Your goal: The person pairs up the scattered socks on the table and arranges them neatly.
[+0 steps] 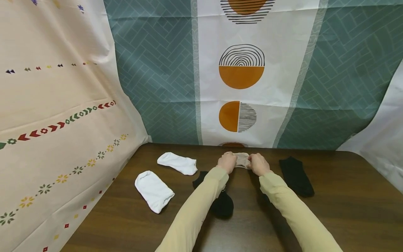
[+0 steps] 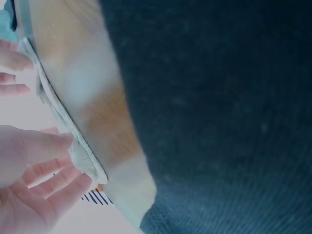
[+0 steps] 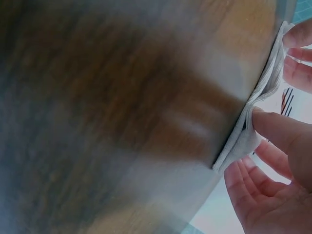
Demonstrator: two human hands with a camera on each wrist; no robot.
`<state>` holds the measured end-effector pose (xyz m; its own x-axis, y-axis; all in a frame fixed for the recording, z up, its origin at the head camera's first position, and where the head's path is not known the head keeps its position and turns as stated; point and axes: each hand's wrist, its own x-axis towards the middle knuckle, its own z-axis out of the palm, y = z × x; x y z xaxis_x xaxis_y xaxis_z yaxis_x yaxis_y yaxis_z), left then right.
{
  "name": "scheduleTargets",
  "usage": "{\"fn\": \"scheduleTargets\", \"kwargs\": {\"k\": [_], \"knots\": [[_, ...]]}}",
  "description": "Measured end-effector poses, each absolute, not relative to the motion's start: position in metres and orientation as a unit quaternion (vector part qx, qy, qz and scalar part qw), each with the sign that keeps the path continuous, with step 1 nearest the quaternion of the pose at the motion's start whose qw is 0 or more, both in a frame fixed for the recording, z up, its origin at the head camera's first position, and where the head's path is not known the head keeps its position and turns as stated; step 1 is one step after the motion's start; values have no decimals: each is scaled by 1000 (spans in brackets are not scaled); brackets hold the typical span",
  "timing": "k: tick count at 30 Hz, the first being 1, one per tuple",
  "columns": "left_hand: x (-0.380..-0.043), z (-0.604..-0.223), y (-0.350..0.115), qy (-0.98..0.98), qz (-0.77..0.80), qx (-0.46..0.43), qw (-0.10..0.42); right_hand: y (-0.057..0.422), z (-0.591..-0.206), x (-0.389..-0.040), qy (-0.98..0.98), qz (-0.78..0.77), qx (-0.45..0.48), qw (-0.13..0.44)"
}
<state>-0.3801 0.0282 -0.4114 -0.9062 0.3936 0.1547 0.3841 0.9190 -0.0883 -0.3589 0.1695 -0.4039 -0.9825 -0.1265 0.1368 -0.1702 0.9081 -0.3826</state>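
At the far side of the table, both hands hold a small beige sock (image 1: pixel 242 160) between them. My left hand (image 1: pixel 227 162) pinches its left end, thumb on the near side and fingers behind. The right hand (image 1: pixel 259 164) grips the opposite end likewise. In the left wrist view the sock (image 2: pixel 83 156) looks like a thin folded strip; in the right wrist view its fabric (image 3: pixel 243 141) puckers near the thumb. Beneath the left forearm lies black fabric (image 1: pixel 223 206), apparently a sock, partly hidden by the sleeve; it fills much of the left wrist view (image 2: pixel 209 117).
Two white socks, one farther back (image 1: pixel 177 163) and one nearer (image 1: pixel 154 190), lie flat on the left of the brown wooden table (image 1: pixel 104 213). Another black sock (image 1: pixel 297 176) lies right of the right hand. Patterned cloth (image 1: pixel 157 77) hangs behind the table.
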Motion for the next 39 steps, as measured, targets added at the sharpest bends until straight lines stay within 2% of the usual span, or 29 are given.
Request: {"fn": "scheduleTargets", "kwargs": {"k": [3,4,7,10,11,17,22,26,31,36,39], "knots": [[-392,-419,30,-977,31,-196,80,169,-404,-359,-975,204,74,53],[-401,-430,30,-974,31,-202,98,169,-404,-360,-974,206,73,52],[-407,-434,31,-974,32,-200,99,169,-403,-360,-973,211,73,53],[-404,-430,32,-975,26,-196,99,170,-403,-361,-972,214,73,56],[-394,-420,33,-979,26,-188,81,170,-403,-362,-972,213,74,57],[-379,-409,30,-976,22,-191,98,171,-404,-364,-973,212,66,56],[-378,-407,30,-975,29,-192,106,169,-405,-365,-975,204,68,63],[-381,-405,30,-976,45,-195,89,166,-405,-365,-977,189,76,70],[-380,-399,24,-970,45,-230,65,169,-404,-366,-974,195,88,75],[-376,-389,11,-957,21,-279,77,175,-400,-364,-959,250,100,86],[-374,-377,3,-952,14,-299,68,174,-398,-361,-952,268,102,104]]}}
